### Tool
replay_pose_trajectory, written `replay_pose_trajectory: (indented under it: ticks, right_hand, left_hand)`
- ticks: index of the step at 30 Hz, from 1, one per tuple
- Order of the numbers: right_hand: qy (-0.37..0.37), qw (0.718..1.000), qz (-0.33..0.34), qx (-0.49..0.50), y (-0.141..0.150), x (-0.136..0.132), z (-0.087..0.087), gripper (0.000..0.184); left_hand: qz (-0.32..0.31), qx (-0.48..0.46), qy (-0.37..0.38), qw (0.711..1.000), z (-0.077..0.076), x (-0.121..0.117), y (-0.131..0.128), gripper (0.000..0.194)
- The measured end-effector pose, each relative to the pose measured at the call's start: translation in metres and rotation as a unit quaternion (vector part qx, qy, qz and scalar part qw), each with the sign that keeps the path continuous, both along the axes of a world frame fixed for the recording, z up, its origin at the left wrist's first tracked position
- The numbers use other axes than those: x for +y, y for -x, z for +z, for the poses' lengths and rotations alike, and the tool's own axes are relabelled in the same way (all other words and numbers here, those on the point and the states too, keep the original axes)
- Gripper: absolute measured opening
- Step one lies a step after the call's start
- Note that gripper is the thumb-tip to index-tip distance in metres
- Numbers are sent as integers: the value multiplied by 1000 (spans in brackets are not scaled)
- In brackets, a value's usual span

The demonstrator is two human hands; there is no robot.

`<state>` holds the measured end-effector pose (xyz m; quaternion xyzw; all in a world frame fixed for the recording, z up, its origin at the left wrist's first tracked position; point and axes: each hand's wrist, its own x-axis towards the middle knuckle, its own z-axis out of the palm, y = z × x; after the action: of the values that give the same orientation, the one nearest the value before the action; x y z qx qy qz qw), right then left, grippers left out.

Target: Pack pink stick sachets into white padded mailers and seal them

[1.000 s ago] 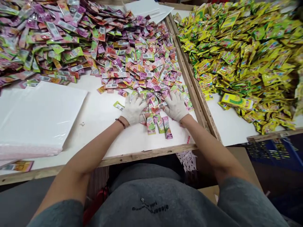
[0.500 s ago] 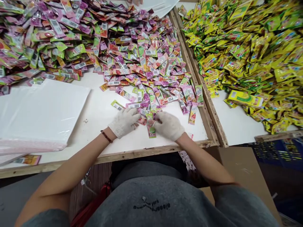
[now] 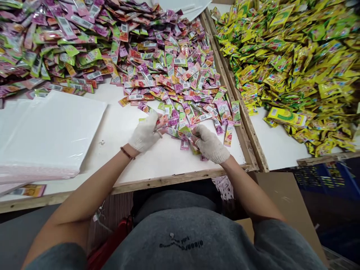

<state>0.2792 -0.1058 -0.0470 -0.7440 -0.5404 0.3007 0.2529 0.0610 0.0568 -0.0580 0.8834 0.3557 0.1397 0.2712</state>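
My left hand [image 3: 146,134], in a white knit glove with bare fingertips, pinches a reddish sachet [image 3: 162,122] at the near edge of the loose pile. To its right, my right hand [image 3: 211,144], gloved likewise, has its fingers closed on a green and pink sachet [image 3: 186,133]. Another small packet peeks out below the right fingers, partly covered. Between and beyond both hands lie several flat fruit-printed sachets [image 3: 181,120] in pink, purple and green, some showing barcodes.
A stack of white plastic bags [image 3: 53,131] lies at the left. The large sachet heap [image 3: 67,41] fills the back left. A wooden divider [image 3: 234,90] separates it from a heap of yellow packets [image 3: 295,67]. A wooden rim [image 3: 157,182] runs along the front edge.
My hands have moved apart, the left slightly left and up, the right to the right. The left now lifts a reddish sachet; the green sachet between them has shifted from the table's front.
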Motion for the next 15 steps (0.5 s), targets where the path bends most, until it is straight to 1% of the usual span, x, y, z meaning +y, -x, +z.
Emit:
replay_pose_trajectory:
  ticks: [2,4,5,7,9,10,11,13,14,15]
  right_hand:
    - [-8,999,28,-26,9,19,-1,20]
    - [27,993,70,-92,25,40,-2,26]
    - [57,986,84,-133,34,48,-2,28]
    - [115,967,99,-205,47,59,-1,32]
    - [145,952,117,-242,50,60,2,35]
    - [139,950,132,-247,48,58,4,34]
    - [120,949,153,-247,43,55,6,32]
    - [52,951,184,-244,27,49,12,28]
    - [19,951,186,-247,17,48,15,27]
    - [-4,951,180,-252,6,49,17,27]
  left_hand:
    - [6,92,-17,996,6,13,-22,41]
    - [1,170,-23,985,8,20,-39,41]
    - [-2,191,-26,981,8,21,-43,40]
    - [-1,196,-47,980,7,18,-42,36]
    - [7,166,-84,982,8,13,-29,28]
    - [16,145,-97,984,10,11,-19,22]
    - [33,123,-101,987,12,10,-8,17]
    - [94,85,-80,989,18,9,16,7]
    - [134,71,-63,986,20,10,26,4]
    - [169,63,-47,982,22,11,35,6]
